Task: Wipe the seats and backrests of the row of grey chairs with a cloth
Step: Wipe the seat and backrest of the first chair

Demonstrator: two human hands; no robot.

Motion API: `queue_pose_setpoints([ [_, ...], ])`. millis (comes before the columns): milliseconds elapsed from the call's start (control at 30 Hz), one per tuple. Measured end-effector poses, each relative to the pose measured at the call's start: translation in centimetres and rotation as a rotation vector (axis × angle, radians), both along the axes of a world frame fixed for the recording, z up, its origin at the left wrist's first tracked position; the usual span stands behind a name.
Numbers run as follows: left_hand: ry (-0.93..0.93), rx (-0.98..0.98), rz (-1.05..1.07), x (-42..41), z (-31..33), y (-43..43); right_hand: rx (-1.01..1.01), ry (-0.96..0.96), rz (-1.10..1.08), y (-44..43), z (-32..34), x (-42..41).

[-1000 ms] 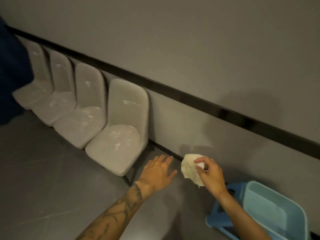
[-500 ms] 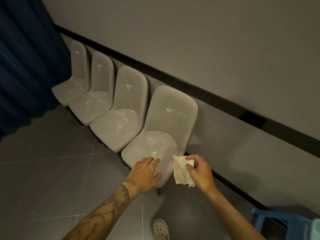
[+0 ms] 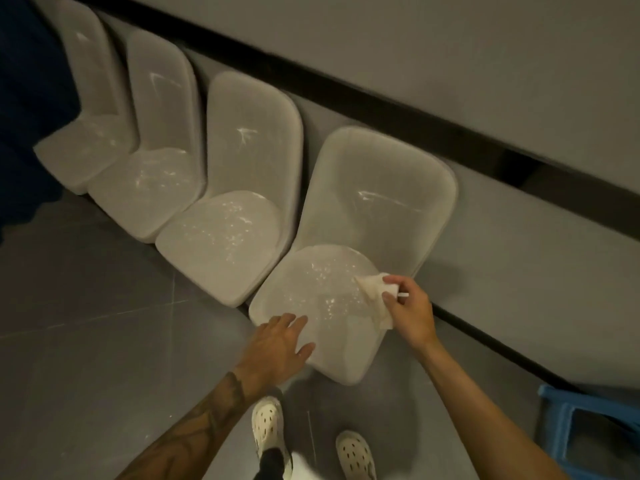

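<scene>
Now right grip pinches cloth; left grip flat on seat.

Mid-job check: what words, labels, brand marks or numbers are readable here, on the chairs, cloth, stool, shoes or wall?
No readable text anywhere in this view.
grey chairs: only pale smears and specks, no lettering.
cloth in the right hand: plain, no print.
blue stool and shoes: no label or brand visible.
tattoo on the left forearm: dark pattern, no letters to make out.
</scene>
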State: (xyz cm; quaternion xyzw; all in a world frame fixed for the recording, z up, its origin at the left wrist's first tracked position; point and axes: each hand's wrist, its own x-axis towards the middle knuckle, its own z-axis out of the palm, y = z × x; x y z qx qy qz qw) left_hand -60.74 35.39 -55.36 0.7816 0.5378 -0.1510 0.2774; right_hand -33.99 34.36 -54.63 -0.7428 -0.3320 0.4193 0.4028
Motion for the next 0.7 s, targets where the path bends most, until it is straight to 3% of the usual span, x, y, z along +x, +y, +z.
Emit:
queue_pose_setpoints([
  [167, -0.022, -0.014, -0.086, -2.3, -8.8, 6.2, -0.068, 0.016, -0.144, -0.3, -10.2, -2.7],
  [267, -0.018, -0.009, -0.131, -3.6, -15.3, 8.9, -0.377, -0.196, -0.045, -2.0, -18.5, -3.6],
  [333, -0.022, 0.008, -0.143, -4.3, -19.6, 10.1, -0.459, -0.320, 0.003, -2.8, -23.2, -4.1],
  [500, 0.037, 0.131, -0.166, -6.3, -29.0, 12.7, -0.182, -0.621, 0.215, -2.0, -32.2, -5.3],
  [567, -0.024, 0.204, -0.157, -6.7, -31.5, 12.8, -0.102, -0.753, 0.292, -1.7, -35.5, -5.7],
  [700, -0.072, 0.389, -0.180, -7.2, -35.1, 14.0, -0.172, -0.906, 0.442, 0.3, -40.5, -5.5],
])
